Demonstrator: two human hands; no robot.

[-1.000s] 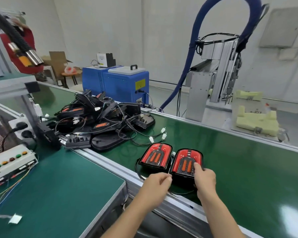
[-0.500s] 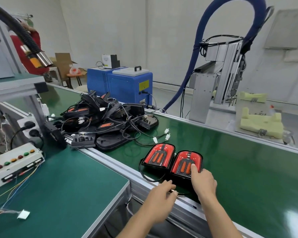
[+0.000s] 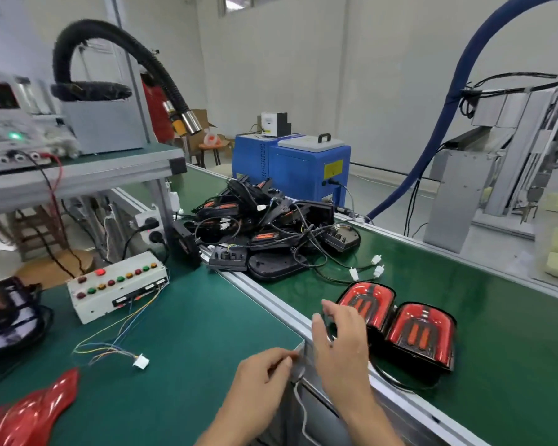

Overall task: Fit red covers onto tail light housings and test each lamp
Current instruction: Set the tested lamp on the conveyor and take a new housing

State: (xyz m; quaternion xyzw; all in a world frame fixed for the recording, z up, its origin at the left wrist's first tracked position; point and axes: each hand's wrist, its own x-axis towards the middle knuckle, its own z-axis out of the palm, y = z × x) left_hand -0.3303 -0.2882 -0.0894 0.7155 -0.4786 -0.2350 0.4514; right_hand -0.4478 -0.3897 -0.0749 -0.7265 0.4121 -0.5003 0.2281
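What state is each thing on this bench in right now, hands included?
Two tail lamps: red covers on, side by side on the belt.
Housing pile: uncovered, wires tangled.
Button box: one red light lit.
Loose red cover: lying on the bench.
Left hand: pinching a thin wire.
Right hand: open, fingers spread.

On my left I see a white button box [image 3: 118, 286] with red, green and amber buttons lying on the green workbench mat [image 3: 187, 342], coloured wires trailing from it to a loose white connector [image 3: 141, 361]. Above it a black corrugated hose [image 3: 116, 46] arches over a shelf. Behind the green conveyor belt [image 3: 484, 317] I see a blue machine [image 3: 300, 169], and a blue hose [image 3: 458, 91] curves up on the right.
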